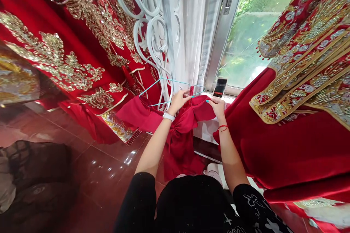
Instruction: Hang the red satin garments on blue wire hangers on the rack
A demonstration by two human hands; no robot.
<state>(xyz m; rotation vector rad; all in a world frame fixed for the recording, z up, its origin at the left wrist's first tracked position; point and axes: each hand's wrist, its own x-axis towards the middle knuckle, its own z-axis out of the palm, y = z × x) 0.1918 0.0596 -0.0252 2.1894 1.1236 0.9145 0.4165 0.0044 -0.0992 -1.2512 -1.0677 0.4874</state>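
Observation:
A red dress [183, 146] with gathered, bow-like folds at its top hangs in front of me on a thin light-blue hanger [151, 88]. My left hand [180, 101] is closed at the dress's upper edge, beside a narrow red strap [191, 90] near the hanger's right part. Its fingertips are partly hidden by the cloth. Farther right, my right hand [217, 106] pinches the outer edge of the dress's right off-shoulder piece between thumb and fingers. The left off-shoulder piece [136, 113] spreads out loose below the hanger's left arm.
Red gowns with gold sequins [62, 62] hang on the left, beside a white scrollwork frame [155, 29]. An embroidered red garment [298, 94] hangs at right. A phone [219, 90] stands on the window sill. A dark bag-like bundle [41, 174] lies on the glossy floor [93, 167].

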